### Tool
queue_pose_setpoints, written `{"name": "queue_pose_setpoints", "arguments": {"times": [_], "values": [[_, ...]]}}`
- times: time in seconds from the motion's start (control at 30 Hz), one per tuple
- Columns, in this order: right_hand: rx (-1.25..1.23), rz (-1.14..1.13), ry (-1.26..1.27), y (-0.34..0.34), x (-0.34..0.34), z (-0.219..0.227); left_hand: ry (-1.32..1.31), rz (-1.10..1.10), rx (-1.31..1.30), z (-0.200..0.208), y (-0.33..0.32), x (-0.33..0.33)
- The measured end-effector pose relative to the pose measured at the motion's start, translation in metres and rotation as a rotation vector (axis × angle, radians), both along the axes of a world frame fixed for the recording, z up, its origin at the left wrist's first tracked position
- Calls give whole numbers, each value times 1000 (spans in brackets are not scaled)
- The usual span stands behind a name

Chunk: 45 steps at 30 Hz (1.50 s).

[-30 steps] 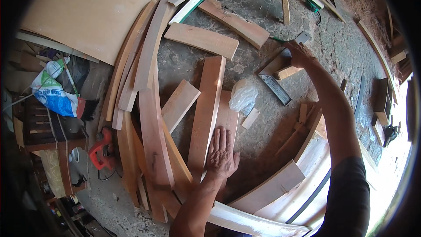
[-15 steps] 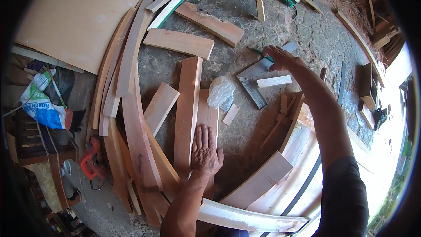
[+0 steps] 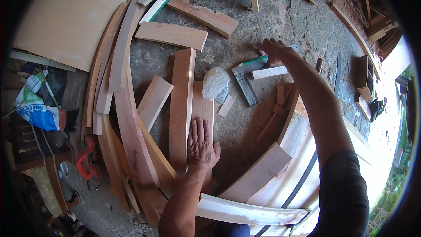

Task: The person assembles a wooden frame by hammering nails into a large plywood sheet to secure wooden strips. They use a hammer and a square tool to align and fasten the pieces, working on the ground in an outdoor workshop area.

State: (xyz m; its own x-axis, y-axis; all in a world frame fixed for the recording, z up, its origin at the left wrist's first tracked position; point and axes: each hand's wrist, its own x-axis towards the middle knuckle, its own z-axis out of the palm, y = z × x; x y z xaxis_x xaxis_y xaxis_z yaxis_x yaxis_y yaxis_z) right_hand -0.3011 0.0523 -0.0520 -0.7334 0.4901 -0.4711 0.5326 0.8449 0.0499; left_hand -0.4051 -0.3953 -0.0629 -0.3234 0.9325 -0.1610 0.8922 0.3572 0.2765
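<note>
My left hand lies flat on a reddish-brown plank, its fingers together and pointing away from me. A second, longer plank runs beside it on the left. Farther off to the right, my right hand reaches over a metal try square on the concrete. Its fingers are bent, and a green pencil sticks out to the left from beneath the thumb side. The grip itself is partly hidden. A crumpled clear plastic bag and a small wood offcut lie between my hands.
Curved boards are stacked along the left, with a red power tool beyond. Short planks lie ahead. A pale strip is near the square. Closer in are a slanted board and a curved piece.
The view has shifted slightly. The pencil has swung round beside my right hand, its outer end now lower and farther left. My left hand stays flat on the plank.
</note>
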Motion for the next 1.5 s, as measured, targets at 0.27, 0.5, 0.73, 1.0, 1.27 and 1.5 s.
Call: {"name": "queue_pose_setpoints", "arguments": {"times": [0.27,0.5,0.73,1.0,1.27,1.5], "values": [[-306,26,-116,2,-9,5,-12,8,-7,0,0,0],[-135,489,-107,-24,-5,62,25,-13,17,0,2,1],[340,366,352,-88,108,155,150,-90,122,-13,2,7],[261,-815,1055,-362,362,228,267,-183,-113,-41,-8,-42],[36,-1988,1365,-731,541,201,-165,-1012,-206,154,-48,159],[-61,-1919,1595,-842,529,180,191,-941,-77,113,-140,213]]}}
